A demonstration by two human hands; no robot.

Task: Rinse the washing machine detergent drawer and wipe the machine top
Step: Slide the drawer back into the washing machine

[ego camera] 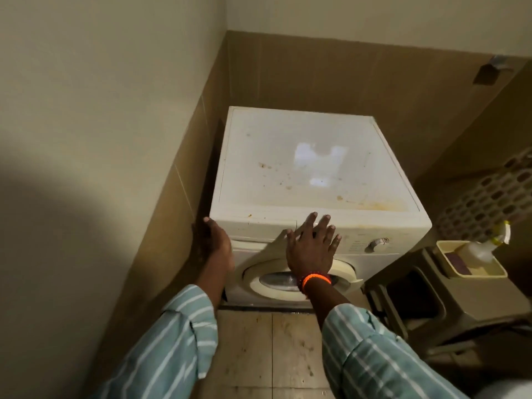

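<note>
A white front-loading washing machine (374, 226) stands in the corner. Its flat top (259, 145) is speckled with brown stains and carries a bright reflection. The detergent drawer (259, 226) sits shut at the upper left of the front panel. My left hand (213, 240) rests against the machine's front left corner, beside the drawer. My right hand (312, 246) is spread flat with fingers apart over the front panel, just right of the drawer, holding nothing. An orange bracelet circles that wrist. Below the hands is the round door (342, 272).
A control knob (378, 244) sits on the right of the panel. A wall runs close along the machine's left side. To the right stand a brown stool (460, 306), a small beige tub (443, 254) with a spray bottle (483, 246), and a perforated laundry basket (489, 197). Stained floor tiles lie below.
</note>
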